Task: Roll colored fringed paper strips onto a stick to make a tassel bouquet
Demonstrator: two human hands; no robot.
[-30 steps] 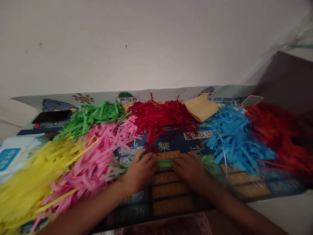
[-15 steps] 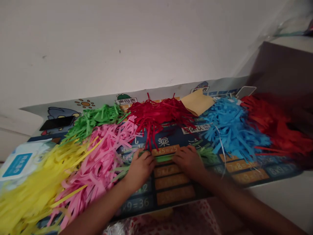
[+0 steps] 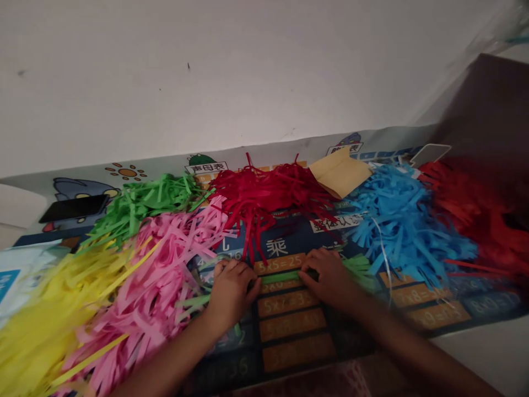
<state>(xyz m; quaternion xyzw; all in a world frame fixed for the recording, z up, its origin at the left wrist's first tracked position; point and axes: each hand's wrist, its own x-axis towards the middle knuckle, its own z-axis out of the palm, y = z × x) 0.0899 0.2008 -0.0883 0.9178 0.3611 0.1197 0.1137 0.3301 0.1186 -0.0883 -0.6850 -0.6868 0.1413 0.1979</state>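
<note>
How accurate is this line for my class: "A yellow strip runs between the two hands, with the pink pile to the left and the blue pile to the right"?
The colour is wrong: in the head view, the strip between the left hand and right hand is green. The pink pile and blue pile are placed correctly.

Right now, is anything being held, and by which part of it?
A light-green tassel appears held on both sides of its narrow middle, by the left hand and the right hand.
</note>
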